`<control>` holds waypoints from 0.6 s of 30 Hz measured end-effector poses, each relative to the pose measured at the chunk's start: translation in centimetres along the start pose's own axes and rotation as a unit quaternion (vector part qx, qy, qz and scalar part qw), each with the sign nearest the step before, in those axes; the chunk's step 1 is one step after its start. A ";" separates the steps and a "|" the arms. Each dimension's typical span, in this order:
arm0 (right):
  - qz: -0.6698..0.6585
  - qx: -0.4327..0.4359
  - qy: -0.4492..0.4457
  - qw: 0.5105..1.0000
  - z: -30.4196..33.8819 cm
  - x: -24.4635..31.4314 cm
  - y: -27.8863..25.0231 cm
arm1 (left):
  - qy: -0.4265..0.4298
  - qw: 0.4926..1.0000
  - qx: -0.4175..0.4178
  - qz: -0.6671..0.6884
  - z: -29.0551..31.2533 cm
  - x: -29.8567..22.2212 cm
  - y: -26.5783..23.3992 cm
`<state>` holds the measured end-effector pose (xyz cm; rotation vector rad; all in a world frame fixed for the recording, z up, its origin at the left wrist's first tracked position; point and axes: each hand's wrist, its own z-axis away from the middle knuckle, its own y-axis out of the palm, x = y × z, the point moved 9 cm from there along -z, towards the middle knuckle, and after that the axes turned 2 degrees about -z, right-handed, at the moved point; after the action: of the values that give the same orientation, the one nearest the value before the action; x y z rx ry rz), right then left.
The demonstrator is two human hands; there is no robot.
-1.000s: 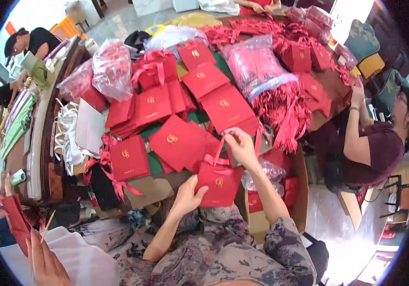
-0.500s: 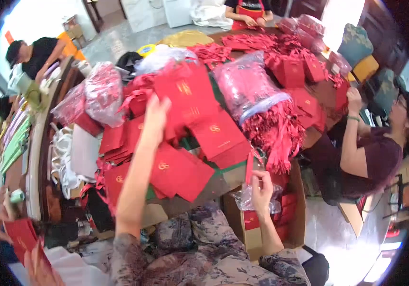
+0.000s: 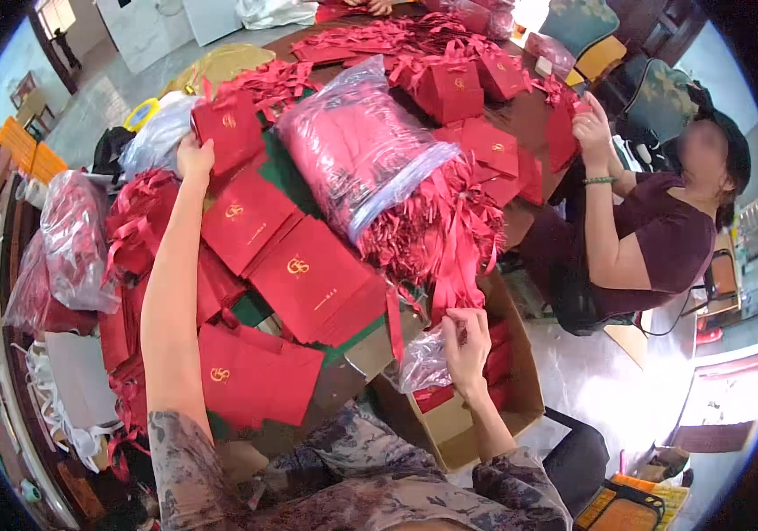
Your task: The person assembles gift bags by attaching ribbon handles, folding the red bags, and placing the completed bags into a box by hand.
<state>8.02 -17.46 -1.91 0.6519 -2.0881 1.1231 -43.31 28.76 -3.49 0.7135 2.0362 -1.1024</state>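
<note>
Touching with the left hand (image 3: 195, 159) the left edge of a red bag (image 3: 230, 126) just to its right; cannot tell whether pinching. Farther right, curling the right hand (image 3: 467, 350) just below red ribbons (image 3: 457, 285); cannot tell whether pinching any.

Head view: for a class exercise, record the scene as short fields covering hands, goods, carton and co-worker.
Left hand: at the edge of a small red bag
Right hand: by hanging red ribbons, contact unclear
Goods: stacked red pieces; clear plastic bag, ribbons spilling out
Carton: open, crumpled plastic at its mouth
Co-worker: at right, holding something red
</note>
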 end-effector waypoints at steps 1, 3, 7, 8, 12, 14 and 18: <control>0.006 -0.005 0.002 1.000 -0.6 -0.1 -0.2 | -0.009 0.997 0.009 -0.075 0.9 0.8 0.5; 0.059 0.007 0.028 0.998 -1.5 -1.1 -0.5 | -0.041 0.992 0.012 -0.121 4.7 -1.1 4.0; 0.116 0.008 0.002 0.993 -2.4 -2.0 0.9 | 0.001 0.991 -0.046 -0.127 9.1 -8.1 0.7; 0.109 0.007 -0.011 0.994 -2.6 -1.4 0.9 | 0.065 0.993 -0.050 -0.090 10.3 -10.8 -0.6; 0.107 0.002 -0.056 0.993 -2.1 0.8 0.3 | 0.108 0.982 0.028 0.152 18.8 -18.9 -2.6; 0.106 -0.007 -0.075 0.991 -1.8 2.0 -1.1 | 0.084 0.973 0.105 0.190 25.0 -23.7 -2.6; 0.098 0.009 -0.073 0.992 -1.5 3.4 -0.5 | 0.058 0.927 0.272 0.253 36.4 -26.1 -0.9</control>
<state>6.65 -16.82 1.55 0.5611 -2.3084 1.2366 -16.74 -6.63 3.34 1.5148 1.4876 -1.3280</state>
